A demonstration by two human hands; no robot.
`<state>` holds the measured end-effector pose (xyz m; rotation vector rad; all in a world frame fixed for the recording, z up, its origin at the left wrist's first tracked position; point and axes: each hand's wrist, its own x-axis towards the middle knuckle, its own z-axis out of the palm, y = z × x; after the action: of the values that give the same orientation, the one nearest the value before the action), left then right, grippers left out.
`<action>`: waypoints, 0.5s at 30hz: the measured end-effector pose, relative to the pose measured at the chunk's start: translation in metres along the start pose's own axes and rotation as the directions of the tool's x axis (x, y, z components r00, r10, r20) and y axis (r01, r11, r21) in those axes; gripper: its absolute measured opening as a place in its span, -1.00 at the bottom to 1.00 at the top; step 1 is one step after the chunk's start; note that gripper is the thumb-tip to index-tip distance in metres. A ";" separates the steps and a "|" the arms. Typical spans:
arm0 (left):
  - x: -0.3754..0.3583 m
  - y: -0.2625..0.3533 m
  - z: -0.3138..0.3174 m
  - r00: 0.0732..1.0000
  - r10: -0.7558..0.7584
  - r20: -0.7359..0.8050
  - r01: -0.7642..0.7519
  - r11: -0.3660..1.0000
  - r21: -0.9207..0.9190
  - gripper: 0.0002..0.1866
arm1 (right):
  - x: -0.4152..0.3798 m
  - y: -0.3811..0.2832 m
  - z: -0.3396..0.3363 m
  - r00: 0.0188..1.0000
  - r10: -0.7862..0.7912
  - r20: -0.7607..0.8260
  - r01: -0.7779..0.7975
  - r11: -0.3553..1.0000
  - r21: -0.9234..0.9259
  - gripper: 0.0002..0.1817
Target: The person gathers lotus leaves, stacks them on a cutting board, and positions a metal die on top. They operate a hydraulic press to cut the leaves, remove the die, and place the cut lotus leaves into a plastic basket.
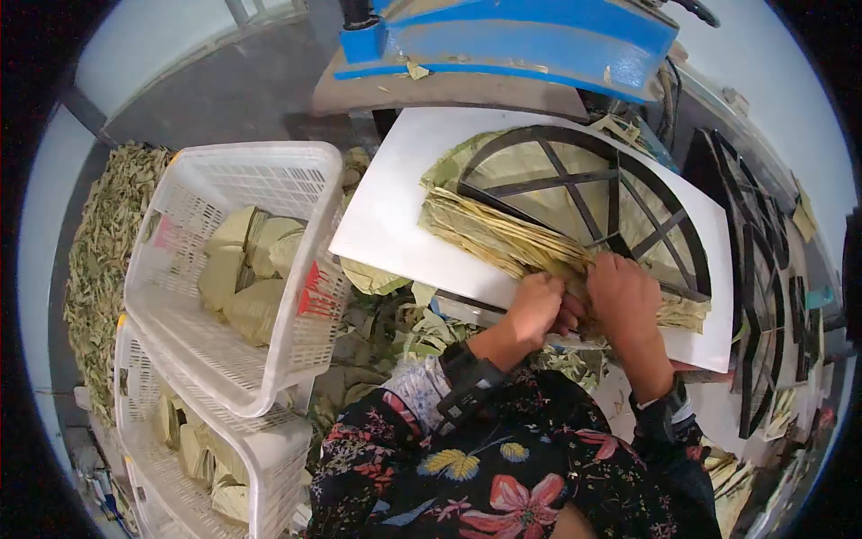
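A thick stack of dried leaves (485,229) lies on a white board (404,153), its layered edges facing me. On top of the stack rests a black half-round metal cutting frame (575,180) with crossing inner bars. My left hand (541,305) is closed at the near edge of the stack, its fingers curled on the leaf edges. Close beside it, my right hand (624,292) is closed on the same edge, just below the frame's middle. The fingertips of both hands are partly hidden among the leaves.
White plastic baskets (233,350) holding cut leaf pieces (256,310) are stacked at left. A leaf heap (112,278) lies beyond them. Leaf scraps (431,332) lie below the board. A blue press (539,40) stands behind; more black frames (754,269) lean at right.
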<state>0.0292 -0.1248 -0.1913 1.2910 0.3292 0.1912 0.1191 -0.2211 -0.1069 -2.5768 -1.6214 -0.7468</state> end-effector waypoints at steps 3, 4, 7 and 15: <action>-0.002 0.010 0.008 0.970 -0.236 -0.062 0.205 0.926 -0.317 -0.74 | 0.003 -0.007 0.007 0.999 0.034 0.016 -0.034 0.999 -0.033 -0.91; -0.004 0.013 0.009 0.964 -0.254 -0.080 0.217 0.922 -0.320 -0.74 | 0.003 -0.007 0.011 0.999 0.035 0.017 -0.034 0.999 -0.033 -0.91; -0.009 0.020 0.005 0.956 -0.276 -0.098 0.238 0.927 -0.292 -0.75 | 0.003 -0.008 0.015 0.999 -0.010 -0.049 0.009 1.000 -0.020 -0.92; -0.035 0.056 -0.037 0.939 -0.204 -0.275 0.112 0.942 -0.317 -0.69 | 0.001 -0.007 0.011 1.000 -0.015 -0.004 0.016 0.999 0.045 -0.93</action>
<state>-0.0140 -0.0876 -0.1415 0.9285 0.6440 0.2918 0.1175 -0.2147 -0.1179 -2.5334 -1.6395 -0.7065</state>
